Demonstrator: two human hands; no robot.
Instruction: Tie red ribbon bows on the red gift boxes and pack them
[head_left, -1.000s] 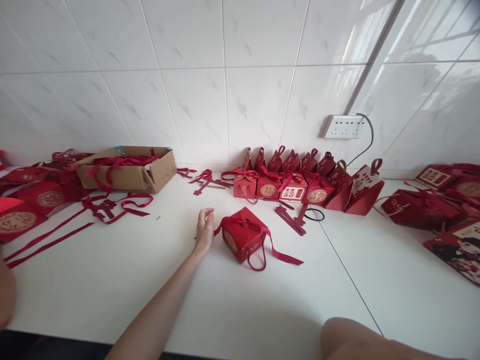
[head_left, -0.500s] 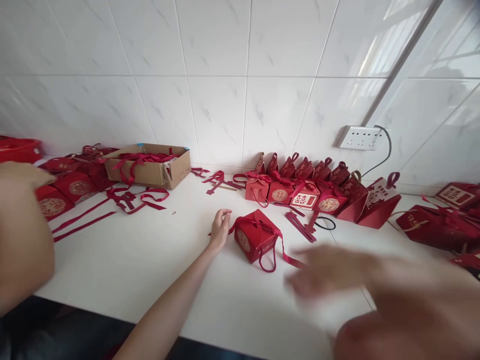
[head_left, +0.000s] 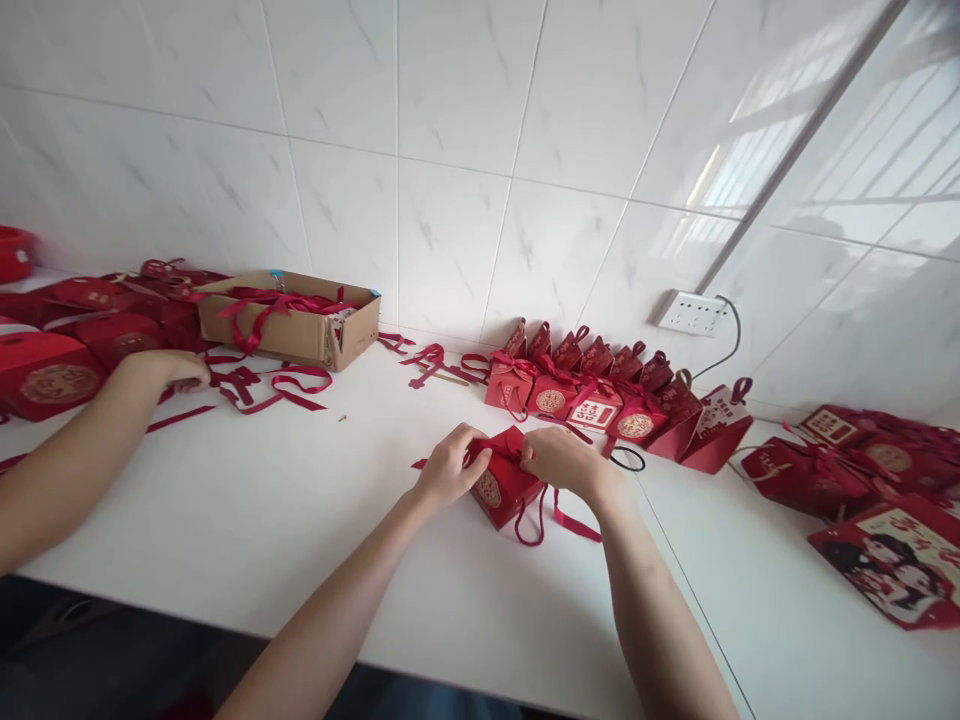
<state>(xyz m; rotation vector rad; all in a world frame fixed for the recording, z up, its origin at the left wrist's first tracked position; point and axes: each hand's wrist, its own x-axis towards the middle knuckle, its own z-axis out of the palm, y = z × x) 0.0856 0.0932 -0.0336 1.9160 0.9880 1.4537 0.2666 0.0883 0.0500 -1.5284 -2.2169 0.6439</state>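
Red box (head_left: 508, 499), round gold emblem (head_left: 489, 489)

Looks like a packing workspace in a home or small workshop (cannot tell which), judging by white desk (head_left: 225, 520) against marbled tile wall (head_left: 450, 100) with socket panel (head_left: 691, 314), many red gift boxes (head_left: 551, 401), carton (head_left: 289, 338) of loose ribbon (head_left: 300, 301), and second person's arm (head_left: 82, 455) over same desk at left.
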